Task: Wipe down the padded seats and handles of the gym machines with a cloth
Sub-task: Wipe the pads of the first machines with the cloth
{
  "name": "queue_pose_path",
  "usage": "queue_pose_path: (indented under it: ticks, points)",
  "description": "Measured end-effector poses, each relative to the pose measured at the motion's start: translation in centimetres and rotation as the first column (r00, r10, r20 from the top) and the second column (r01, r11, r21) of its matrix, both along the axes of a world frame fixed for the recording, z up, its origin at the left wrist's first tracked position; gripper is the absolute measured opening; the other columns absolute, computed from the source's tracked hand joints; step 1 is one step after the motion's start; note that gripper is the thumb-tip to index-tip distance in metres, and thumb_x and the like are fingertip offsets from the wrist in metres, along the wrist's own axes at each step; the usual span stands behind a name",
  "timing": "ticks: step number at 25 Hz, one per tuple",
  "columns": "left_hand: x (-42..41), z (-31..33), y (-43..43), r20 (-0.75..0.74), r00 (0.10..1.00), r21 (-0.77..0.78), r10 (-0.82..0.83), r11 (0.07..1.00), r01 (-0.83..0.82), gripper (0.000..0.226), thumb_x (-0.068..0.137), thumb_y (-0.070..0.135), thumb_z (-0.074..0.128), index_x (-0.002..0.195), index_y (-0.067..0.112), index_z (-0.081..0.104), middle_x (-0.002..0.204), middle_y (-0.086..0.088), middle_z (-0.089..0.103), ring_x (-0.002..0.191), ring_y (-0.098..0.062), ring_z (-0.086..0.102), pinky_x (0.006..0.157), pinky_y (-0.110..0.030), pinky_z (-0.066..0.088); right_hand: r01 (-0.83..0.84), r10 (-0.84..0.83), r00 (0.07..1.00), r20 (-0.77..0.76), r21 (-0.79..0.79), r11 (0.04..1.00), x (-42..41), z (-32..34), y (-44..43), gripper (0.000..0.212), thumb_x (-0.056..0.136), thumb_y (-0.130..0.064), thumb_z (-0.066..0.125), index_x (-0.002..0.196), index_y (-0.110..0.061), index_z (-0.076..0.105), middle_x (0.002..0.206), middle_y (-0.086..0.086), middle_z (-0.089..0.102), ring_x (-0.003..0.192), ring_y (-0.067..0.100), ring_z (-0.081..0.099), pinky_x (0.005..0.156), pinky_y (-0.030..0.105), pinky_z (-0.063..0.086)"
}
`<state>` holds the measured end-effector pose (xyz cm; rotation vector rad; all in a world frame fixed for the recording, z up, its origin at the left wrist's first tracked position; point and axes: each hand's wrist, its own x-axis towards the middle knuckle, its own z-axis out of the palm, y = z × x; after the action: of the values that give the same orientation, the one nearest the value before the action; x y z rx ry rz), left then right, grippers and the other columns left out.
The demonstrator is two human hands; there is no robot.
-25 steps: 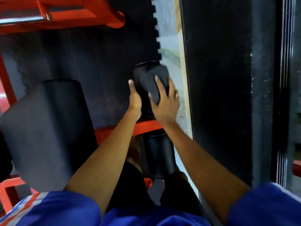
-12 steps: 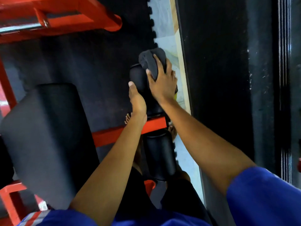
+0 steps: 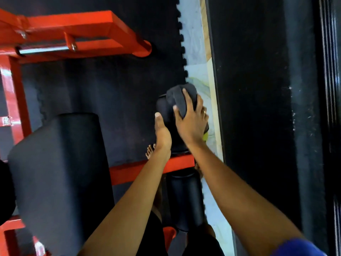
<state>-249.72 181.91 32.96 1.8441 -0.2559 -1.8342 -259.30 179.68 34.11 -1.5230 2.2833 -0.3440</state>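
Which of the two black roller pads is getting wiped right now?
The far roller, beyond the red crossbar: the right hand grips the dark cloth over its end and the left hand holds its side. The near roller has no hand on it.

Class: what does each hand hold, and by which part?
The right hand holds the dark cloth by its near half, pressed on the far end of the roller pad. The left hand grips that pad's left side.
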Motion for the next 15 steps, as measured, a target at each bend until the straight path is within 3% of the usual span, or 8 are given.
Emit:
queue_pose_path:
  ticks: [2, 5, 8, 10, 11, 13, 14, 15]
  points:
    - [0.3, -0.6, 0.9, 0.055, 0.998, -0.039, -0.021, 0.999, 0.023, 0.107, 0.068, 0.104, 0.03, 0.154, 0.04, 0.039, 0.158, 0.015, 0.042, 0.144, -0.008, 0.038, 0.122, -0.04, 0.028, 0.014, -0.014, 1.0, 0.009, 0.011, 1.0, -0.4, -0.2, -2.0, 0.062, 0.101, -0.057, 0.046, 0.158, -0.035, 0.037, 0.161, 0.012, 0.035, 0.128, 0.043, 0.052, 0.099, 0.057, 0.049]
    - [2.0, -3.9, 0.7, 0.05, 0.998, 0.093, -0.035, 0.995, 0.03, 0.106, 0.053, 0.111, 0.033, 0.14, 0.054, 0.051, 0.148, 0.016, 0.054, 0.139, -0.017, 0.048, 0.119, -0.049, 0.031, -0.047, 0.047, 0.998, -0.045, 0.001, 0.999, 0.1, 0.0, 3.1, 0.066, 0.099, -0.056, 0.05, 0.16, -0.038, 0.031, 0.165, 0.011, 0.03, 0.132, 0.042, 0.05, 0.103, 0.054, 0.046]
    - [2.7, -3.3, -1.1, -0.121, 0.993, 0.147, -0.009, 0.989, 0.027, 0.113, 0.055, 0.107, 0.04, 0.135, 0.031, 0.065, 0.133, -0.003, 0.068, 0.125, -0.028, 0.062, 0.111, -0.051, 0.044, -0.158, 0.158, 0.987, -0.004, 0.027, 0.987, 0.4, 0.4, 11.6, 0.07, 0.097, -0.056, 0.053, 0.16, -0.043, 0.026, 0.167, 0.011, 0.025, 0.136, 0.043, 0.045, 0.106, 0.058, 0.044]
    - [2.3, -2.1, -1.5, -0.125, 0.992, 0.158, -0.018, 0.987, 0.038, 0.106, 0.065, 0.102, 0.036, 0.133, 0.025, 0.065, 0.132, -0.005, 0.068, 0.125, -0.028, 0.061, 0.112, -0.049, 0.045, -0.15, 0.149, 0.988, 0.028, 0.041, 0.988, 0.2, 0.6, 13.8, 0.069, 0.098, -0.056, 0.052, 0.159, -0.044, 0.024, 0.167, 0.011, 0.024, 0.137, 0.043, 0.045, 0.104, 0.06, 0.045]
    - [2.4, -3.9, -0.7, -0.128, 0.992, 0.209, -0.014, 0.977, 0.041, 0.106, 0.064, 0.103, 0.037, 0.132, 0.028, 0.066, 0.134, -0.003, 0.066, 0.127, -0.028, 0.059, 0.113, -0.051, 0.043, -0.143, 0.142, 0.99, 0.021, 0.042, 0.989, 0.2, 0.7, 12.9, 0.069, 0.098, -0.054, 0.052, 0.159, -0.044, 0.025, 0.168, 0.01, 0.024, 0.136, 0.043, 0.045, 0.103, 0.06, 0.045]
    - [2.0, -8.6, 1.9, -0.101, 0.994, 0.284, 0.052, 0.959, -0.022, 0.112, 0.046, 0.111, 0.038, 0.139, 0.051, 0.056, 0.15, 0.009, 0.052, 0.144, -0.021, 0.041, 0.12, -0.061, 0.025, -0.119, 0.12, 0.992, -0.031, 0.03, 0.992, 0.9, 1.0, 8.1, 0.068, 0.096, -0.05, 0.053, 0.159, -0.043, 0.029, 0.168, 0.01, 0.026, 0.133, 0.043, 0.047, 0.101, 0.058, 0.046]
    - [1.7, -10.1, 2.5, -0.051, 0.998, 0.299, 0.038, 0.954, -0.022, 0.112, 0.041, 0.114, 0.033, 0.14, 0.063, 0.046, 0.158, 0.017, 0.04, 0.15, -0.015, 0.03, 0.122, -0.063, 0.016, -0.11, 0.111, 0.992, -0.051, 0.031, 0.993, 1.4, 1.0, 5.2, 0.066, 0.097, -0.051, 0.051, 0.159, -0.042, 0.031, 0.167, 0.01, 0.028, 0.132, 0.044, 0.048, 0.101, 0.058, 0.045]
    - [1.5, -9.8, 2.5, -0.031, 0.999, 0.251, 0.013, 0.968, -0.005, 0.111, 0.045, 0.114, 0.028, 0.143, 0.063, 0.041, 0.161, 0.02, 0.035, 0.151, -0.011, 0.026, 0.124, -0.056, 0.015, -0.093, 0.096, 0.993, -0.065, 0.046, 0.995, 1.6, 0.8, 2.2, 0.064, 0.098, -0.054, 0.048, 0.159, -0.042, 0.032, 0.167, 0.01, 0.029, 0.131, 0.045, 0.048, 0.101, 0.059, 0.045]
